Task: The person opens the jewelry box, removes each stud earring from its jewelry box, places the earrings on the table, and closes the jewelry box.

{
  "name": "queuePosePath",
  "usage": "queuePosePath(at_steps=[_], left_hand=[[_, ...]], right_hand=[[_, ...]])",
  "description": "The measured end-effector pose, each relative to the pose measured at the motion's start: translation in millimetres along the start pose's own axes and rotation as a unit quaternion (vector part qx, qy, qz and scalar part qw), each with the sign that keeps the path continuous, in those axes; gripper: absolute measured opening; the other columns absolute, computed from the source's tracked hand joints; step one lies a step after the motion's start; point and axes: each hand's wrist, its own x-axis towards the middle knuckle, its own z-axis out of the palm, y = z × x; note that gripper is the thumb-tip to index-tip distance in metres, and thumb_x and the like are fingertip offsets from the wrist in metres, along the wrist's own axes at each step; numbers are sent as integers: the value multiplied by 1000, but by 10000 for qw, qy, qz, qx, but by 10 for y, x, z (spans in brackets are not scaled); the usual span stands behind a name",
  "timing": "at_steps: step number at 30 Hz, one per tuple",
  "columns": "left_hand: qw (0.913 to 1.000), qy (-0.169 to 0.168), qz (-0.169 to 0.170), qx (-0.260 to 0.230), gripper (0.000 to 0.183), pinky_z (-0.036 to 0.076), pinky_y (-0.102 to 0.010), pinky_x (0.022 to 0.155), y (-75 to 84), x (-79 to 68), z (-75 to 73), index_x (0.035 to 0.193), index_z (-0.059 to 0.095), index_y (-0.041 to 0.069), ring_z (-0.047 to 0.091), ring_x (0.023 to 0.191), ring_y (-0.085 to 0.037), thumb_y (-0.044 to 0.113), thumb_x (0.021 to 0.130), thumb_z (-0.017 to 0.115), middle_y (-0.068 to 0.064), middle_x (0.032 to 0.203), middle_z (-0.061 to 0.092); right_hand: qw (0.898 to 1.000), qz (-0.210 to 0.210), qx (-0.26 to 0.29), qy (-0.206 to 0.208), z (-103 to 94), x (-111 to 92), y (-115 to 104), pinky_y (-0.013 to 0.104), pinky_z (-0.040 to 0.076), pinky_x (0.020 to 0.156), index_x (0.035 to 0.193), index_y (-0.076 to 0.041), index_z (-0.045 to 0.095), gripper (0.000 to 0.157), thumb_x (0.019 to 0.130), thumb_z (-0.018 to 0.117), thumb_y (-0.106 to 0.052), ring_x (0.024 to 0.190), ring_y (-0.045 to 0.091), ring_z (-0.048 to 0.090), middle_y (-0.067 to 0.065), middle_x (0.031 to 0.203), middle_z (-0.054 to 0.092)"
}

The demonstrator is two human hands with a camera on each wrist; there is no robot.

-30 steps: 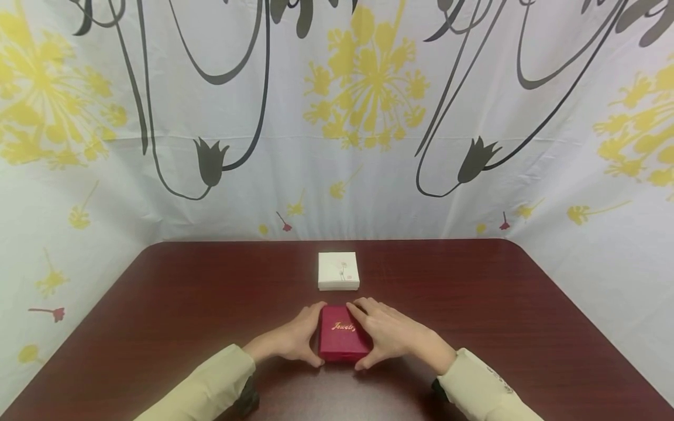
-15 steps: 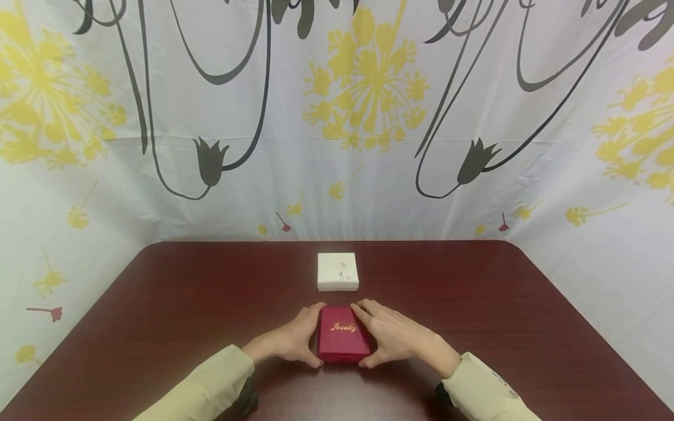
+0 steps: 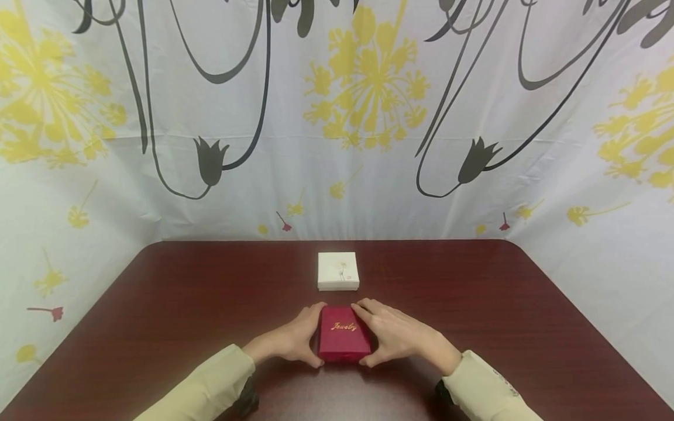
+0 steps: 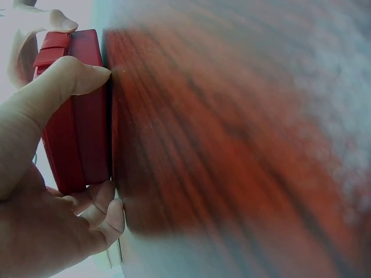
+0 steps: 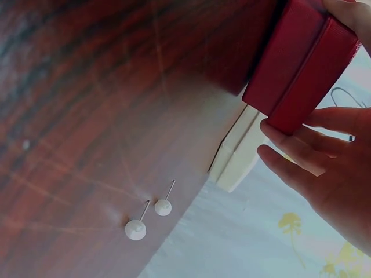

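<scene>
A red jewelry box (image 3: 343,342) lies on the table, its lid lettered "Jewelry" in gold. My left hand (image 3: 295,339) grips its left side, thumb at the near edge and fingers at the far edge. On the opposite side my right hand (image 3: 397,338) holds it the same way. The left wrist view shows a bow-like ribbon at the near side of the box (image 4: 91,139). Two pearl stud earrings (image 5: 135,230) rest on the table in the right wrist view; I cannot make them out from the head.
Just beyond the red box stands a small white box (image 3: 338,272) with a flower drawing on its lid. The dark red-brown table (image 3: 210,286) ends at a white curtain (image 3: 337,199) printed with yellow and grey flowers.
Over the first half second my right hand shifted slightly right on the red jewelry box, uncovering the end of the gold lettering. Since then both hands and the box look still.
</scene>
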Motion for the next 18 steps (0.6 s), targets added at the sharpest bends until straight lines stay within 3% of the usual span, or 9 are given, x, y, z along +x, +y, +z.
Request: queuePosePath(at_steps=[11, 18], left_hand=[[10000, -29, -52, -17, 98, 38, -41, 92, 1, 3, 3, 129, 23, -5, 38, 107, -24, 15, 54, 82, -13, 115, 40], [9999, -84, -53, -62, 97, 38, -41, 91, -1, 2, -7, 129, 23, -4, 38, 108, -24, 16, 55, 82, -13, 116, 40]], right_hand=[[9999, 62, -53, -118, -17, 0, -3, 34, 45, 86, 126, 2, 45, 92, 59, 72, -53, 101, 21, 51, 10, 117, 48], [9991, -211, -352, 132, 1, 56, -56, 32, 42, 89, 126, 4, 44, 97, 58, 69, -60, 100, 18, 49, 10, 115, 50]])
